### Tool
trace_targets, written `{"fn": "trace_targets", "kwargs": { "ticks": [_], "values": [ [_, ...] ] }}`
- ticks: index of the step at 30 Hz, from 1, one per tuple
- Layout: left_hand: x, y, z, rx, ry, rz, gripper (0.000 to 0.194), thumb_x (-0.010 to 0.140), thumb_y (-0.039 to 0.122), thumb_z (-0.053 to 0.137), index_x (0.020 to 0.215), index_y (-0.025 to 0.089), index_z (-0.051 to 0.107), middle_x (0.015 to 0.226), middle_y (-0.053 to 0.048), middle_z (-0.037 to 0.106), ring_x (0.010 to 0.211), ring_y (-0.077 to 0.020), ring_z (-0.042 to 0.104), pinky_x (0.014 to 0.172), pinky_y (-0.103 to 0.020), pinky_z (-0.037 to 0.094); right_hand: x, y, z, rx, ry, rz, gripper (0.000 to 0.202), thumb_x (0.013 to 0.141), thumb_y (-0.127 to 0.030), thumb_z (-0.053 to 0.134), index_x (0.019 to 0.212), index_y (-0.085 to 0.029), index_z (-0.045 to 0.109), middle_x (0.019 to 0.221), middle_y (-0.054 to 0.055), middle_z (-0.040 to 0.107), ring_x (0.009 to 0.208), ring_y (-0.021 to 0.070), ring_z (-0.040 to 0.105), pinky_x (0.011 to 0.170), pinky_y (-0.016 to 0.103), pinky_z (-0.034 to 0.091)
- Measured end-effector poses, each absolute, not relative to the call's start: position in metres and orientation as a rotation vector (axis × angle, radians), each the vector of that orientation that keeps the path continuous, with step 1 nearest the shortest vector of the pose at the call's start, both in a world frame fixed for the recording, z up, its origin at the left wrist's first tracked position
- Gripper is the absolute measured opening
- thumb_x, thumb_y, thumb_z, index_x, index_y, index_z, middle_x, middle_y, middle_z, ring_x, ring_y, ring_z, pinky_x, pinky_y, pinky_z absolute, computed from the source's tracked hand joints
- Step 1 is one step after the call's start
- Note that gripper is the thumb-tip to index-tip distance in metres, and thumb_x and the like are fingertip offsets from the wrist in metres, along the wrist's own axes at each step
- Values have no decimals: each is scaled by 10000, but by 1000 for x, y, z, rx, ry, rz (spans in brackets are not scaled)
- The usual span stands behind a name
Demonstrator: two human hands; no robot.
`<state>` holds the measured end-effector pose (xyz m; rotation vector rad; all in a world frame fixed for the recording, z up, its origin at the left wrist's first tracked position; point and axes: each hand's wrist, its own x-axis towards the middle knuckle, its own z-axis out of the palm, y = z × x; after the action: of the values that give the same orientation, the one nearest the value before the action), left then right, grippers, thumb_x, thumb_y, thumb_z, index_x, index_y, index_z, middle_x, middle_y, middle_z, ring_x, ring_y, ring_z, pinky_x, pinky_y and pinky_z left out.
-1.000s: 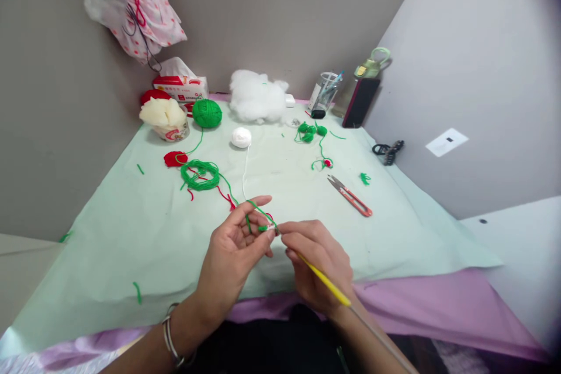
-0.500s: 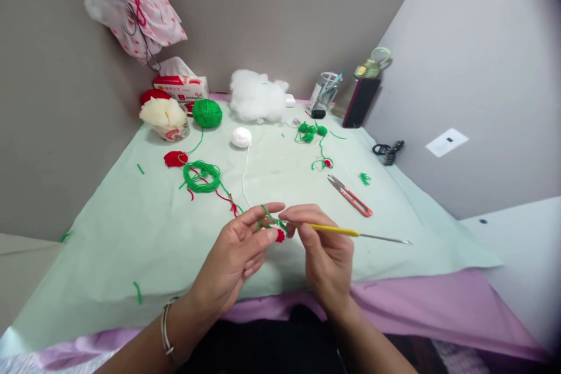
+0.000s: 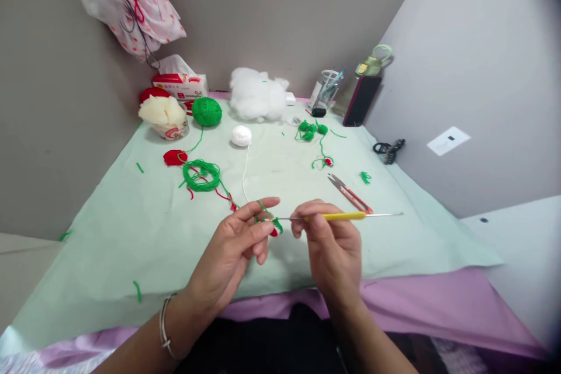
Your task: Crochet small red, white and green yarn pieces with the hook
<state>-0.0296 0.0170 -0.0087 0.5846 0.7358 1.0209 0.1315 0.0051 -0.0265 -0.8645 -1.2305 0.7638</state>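
Observation:
My left hand [image 3: 234,245] pinches a small crochet piece [image 3: 276,228] in red, white and green between thumb and fingers. Green yarn runs over its raised index finger. In my right hand [image 3: 331,245] is a crochet hook [image 3: 346,216] with a yellow grip, held like a pen and nearly level. The hook's left tip meets the green edge of the piece; its other metal end points right. A coil of green yarn [image 3: 201,175] lies to the left on the cloth, and a white yarn ball [image 3: 241,137] sits beyond my hands with its strand trailing toward them.
Thread snips [image 3: 349,193] lie to the right, near my right hand. Farther back are a green yarn ball [image 3: 207,112], white stuffing [image 3: 258,95], small green pieces [image 3: 309,130], a clear cup [image 3: 325,93], a phone [image 3: 362,101] and a bottle [image 3: 372,64]. A red crocheted piece [image 3: 175,157] lies left.
My right hand has moved slightly right, away from my left hand, and the hook has turned closer to level. More of its shaft shows between my hands.

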Motion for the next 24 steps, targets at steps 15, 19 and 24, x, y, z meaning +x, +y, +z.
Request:
{"fn": "trace_targets", "kwargs": {
  "ticks": [15, 19, 24],
  "values": [
    [-32, 11, -10, 822, 864, 1069, 293, 857, 250, 835, 1149, 236, 824, 858, 9, 674, 575, -83, 581, 590, -241, 497, 136, -1, -20, -911, -1341, 770, 213, 1080, -233, 525, 1029, -226, 731, 926, 41, 757, 756, 151, 691, 716, 305, 599],
    [-29, 10, -13, 867, 917, 1135, 308, 844, 224, 833, 1151, 233, 814, 858, 25, 639, 585, -84, 572, 577, -235, 517, 135, -7, -20, -877, -1625, 445, 245, 1048, -116, 499, 1129, -224, 704, 970, 65, 762, 875, 189, 725, 773, 336, 612],
    [-23, 8, -12, 789, 896, 1184, 458, 805, 209, 875, 1248, 231, 759, 825, 42, 632, 609, -78, 556, 559, -186, 519, 130, -6, -32, -878, -1848, -18, 285, 999, -100, 588, 1229, -217, 709, 1054, 117, 778, 943, 226, 745, 761, 345, 642]
  ]
}}
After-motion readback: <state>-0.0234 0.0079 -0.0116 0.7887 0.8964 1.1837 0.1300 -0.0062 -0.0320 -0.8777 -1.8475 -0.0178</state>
